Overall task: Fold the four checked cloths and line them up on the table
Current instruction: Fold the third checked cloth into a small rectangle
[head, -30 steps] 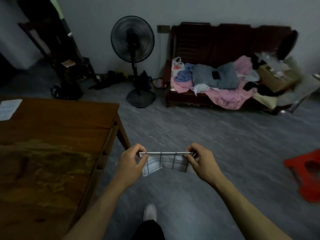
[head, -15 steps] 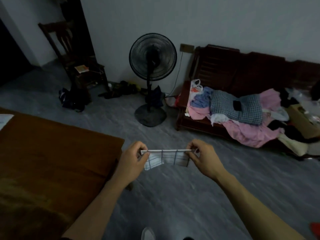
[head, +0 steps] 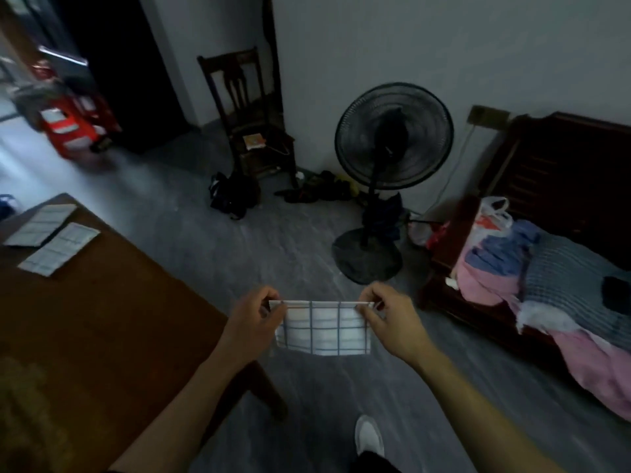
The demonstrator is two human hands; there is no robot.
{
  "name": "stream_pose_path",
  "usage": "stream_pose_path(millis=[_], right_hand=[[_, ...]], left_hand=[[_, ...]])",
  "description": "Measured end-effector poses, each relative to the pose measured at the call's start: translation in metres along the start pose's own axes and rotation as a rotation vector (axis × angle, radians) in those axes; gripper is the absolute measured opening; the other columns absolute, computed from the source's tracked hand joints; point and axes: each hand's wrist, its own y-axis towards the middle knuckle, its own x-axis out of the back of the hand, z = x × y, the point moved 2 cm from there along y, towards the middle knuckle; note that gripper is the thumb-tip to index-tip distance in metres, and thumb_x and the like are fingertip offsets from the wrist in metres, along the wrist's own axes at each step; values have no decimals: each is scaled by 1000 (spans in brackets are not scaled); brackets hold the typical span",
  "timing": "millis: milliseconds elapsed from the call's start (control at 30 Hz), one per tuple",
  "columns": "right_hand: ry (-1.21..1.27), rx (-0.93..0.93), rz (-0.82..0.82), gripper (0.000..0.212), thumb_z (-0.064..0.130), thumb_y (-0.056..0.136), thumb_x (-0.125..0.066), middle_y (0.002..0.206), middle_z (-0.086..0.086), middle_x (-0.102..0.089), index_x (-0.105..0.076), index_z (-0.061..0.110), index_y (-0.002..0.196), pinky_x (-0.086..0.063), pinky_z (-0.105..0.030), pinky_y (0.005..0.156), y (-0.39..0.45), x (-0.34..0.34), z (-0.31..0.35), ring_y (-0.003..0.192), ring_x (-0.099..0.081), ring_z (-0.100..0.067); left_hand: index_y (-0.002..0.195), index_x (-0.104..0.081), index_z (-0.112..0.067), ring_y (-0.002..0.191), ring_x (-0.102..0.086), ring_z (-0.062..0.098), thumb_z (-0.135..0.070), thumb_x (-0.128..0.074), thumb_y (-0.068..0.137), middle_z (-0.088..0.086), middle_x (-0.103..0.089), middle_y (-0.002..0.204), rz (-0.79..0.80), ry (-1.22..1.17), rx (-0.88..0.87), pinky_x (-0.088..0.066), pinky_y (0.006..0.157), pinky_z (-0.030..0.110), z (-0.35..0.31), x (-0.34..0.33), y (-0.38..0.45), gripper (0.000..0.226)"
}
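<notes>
A white cloth with a blue check [head: 324, 331] hangs folded in the air over the floor, just right of the table's corner. My left hand [head: 254, 319] pinches its upper left corner and my right hand [head: 389, 317] pinches its upper right corner, the top edge stretched straight between them. Two folded checked cloths lie side by side at the far left of the brown wooden table [head: 112, 322]: one [head: 59, 249] nearer me and another [head: 42, 224] behind it.
A black standing fan [head: 392, 155] stands on the grey floor ahead. A dark wooden bench [head: 560, 186] at the right is heaped with clothes. A wooden chair [head: 249, 117] stands against the back wall, with bags and shoes near it. My white shoe [head: 368, 436] shows below.
My view has swung left and up, bringing the chair, doorway and the two cloths on the table into sight. Both hands keep the same pinch on the stretched cloth.
</notes>
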Motion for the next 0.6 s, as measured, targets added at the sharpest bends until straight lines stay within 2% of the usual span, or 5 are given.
stream_pose_path(millis=[167, 267, 400, 500, 600], right_hand=[[13, 163, 123, 28, 16, 89, -66, 75, 12, -55, -50, 34, 75, -38, -14, 66, 100, 8, -12, 75, -53, -3], [30, 209, 183, 14, 18, 87, -67, 78, 7, -59, -57, 25, 79, -45, -28, 68, 149, 1, -15, 74, -54, -7], [63, 268, 301, 11, 20, 88, -66, 78, 6, -61, -58, 23, 80, -50, -35, 69, 200, -24, -14, 75, -58, -12], [51, 321, 405, 15, 21, 89, -65, 78, 9, -61, -56, 28, 80, -50, -31, 68, 240, -50, -12, 74, -58, -10], [71, 371, 456, 18, 15, 89, -67, 75, 8, -60, -56, 26, 79, -43, -18, 64, 284, -74, 1, 71, -56, -9]], left_hand=[[79, -53, -19, 65, -55, 9, -9, -67, 90, -6, -57, 71, -157, 39, 85, -41, 56, 14, -7, 5, 44, 21], [81, -54, -19, 67, -57, 14, -9, -66, 91, -5, -59, 74, -225, 38, 147, -44, 58, 21, -7, 14, 62, 19], [83, -56, -22, 72, -61, 14, -9, -65, 91, -6, -62, 78, -328, 24, 253, -51, 63, 29, 7, 22, 77, 18], [84, -55, -23, 73, -62, 13, -8, -65, 90, -6, -63, 80, -392, 9, 325, -53, 65, 37, 29, 27, 92, 19], [85, -56, -22, 76, -62, 13, -7, -64, 90, -5, -62, 82, -488, -30, 372, -54, 67, 38, 54, 34, 112, 18]])
